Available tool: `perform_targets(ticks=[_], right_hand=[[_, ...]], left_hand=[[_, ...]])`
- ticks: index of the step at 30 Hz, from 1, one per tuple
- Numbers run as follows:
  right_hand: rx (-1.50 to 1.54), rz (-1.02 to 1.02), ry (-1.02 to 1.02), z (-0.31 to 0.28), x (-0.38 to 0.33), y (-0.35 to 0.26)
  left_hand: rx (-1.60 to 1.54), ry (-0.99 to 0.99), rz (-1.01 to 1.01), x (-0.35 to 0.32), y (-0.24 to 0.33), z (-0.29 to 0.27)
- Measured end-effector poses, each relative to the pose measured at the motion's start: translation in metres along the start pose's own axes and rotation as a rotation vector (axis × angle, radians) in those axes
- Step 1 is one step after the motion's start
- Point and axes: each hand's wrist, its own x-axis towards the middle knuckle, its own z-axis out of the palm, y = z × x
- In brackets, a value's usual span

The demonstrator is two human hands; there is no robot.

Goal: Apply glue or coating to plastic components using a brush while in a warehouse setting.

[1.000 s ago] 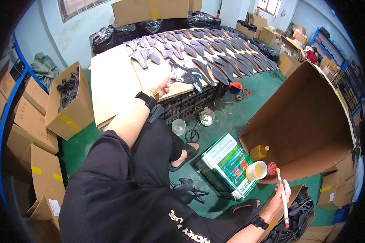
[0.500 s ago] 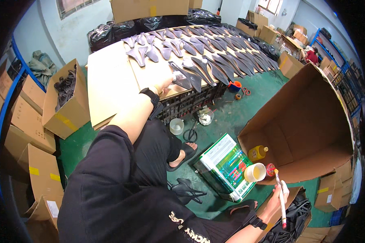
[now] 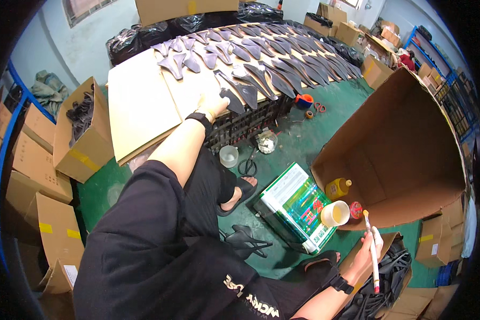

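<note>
My left hand [image 3: 214, 103] is at the near edge of a board-topped table, its fingers closed on the end of a dark, tapered saddle-shaped piece [image 3: 232, 100]. Several similar forked dark pieces [image 3: 250, 77] lie in rows beyond it. My right hand [image 3: 366, 253] grips a paintbrush [image 3: 374, 262] with a pale handle, its yellowish bristles pointing up. Just left of the bristles stands a white cup [image 3: 335, 214] with yellowish liquid, on a green and white rectangular can [image 3: 296, 210]. A red round lid or container [image 3: 356, 209] is beside the cup.
A large open carton [image 3: 394, 154] stands at the right, with a yellow bottle [image 3: 337, 188] by it. Scissors [image 3: 247, 166], a clear cup [image 3: 229, 156] and an orange tape dispenser [image 3: 304, 101] are on the green floor. Another carton [image 3: 88, 133] holds dark pieces at left.
The view has shifted slightly. My left hand stays at the table edge with the dark piece, whose near end has swung a little. The brush remains upright in my right hand near the cup.
</note>
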Motion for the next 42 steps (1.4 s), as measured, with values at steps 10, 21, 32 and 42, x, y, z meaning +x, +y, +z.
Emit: perform_targets(ticks=[10,21,32,42], right_hand=[[0.043,-0.041,0.088,-0.020,-0.003,0.001],[0.055,0.062,0.151,-0.025,-0.009,-0.006],[-0.046,0.033,-0.020,-0.027,0.015,0.007],[0.255,0.229,0.041,-0.005,0.003,0.010]], left_hand=[[0.101,0.212,0.312,-0.024,0.052,0.029],[0.474,-1.695,0.979,-0.319,0.035,0.218],[0.767,-1.941,0.971,-0.397,-0.119,0.304],[0.199,-1.967,0.908,-0.231,0.104,0.136]])
